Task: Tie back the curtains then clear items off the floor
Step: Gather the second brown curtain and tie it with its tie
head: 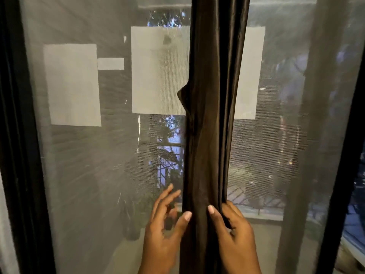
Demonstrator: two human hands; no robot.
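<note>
A dark brown satin curtain [212, 115] hangs bunched into a narrow vertical column in front of a mesh window screen. My right hand [235, 240] grips the bunched fabric low down from the right, thumb in front and fingers curled behind. My left hand [164, 230] sits at the curtain's left edge with fingers spread and fairly straight; its thumb tip touches the fabric and it holds nothing. A small fold of cloth [183, 95] sticks out on the curtain's left side at mid height.
The grey mesh screen [83, 155] fills the window, with a black frame post [21, 135] on the left and another dark post [339, 175] on the right. Pale rectangles, trees and a balcony show through the mesh. The floor is out of view.
</note>
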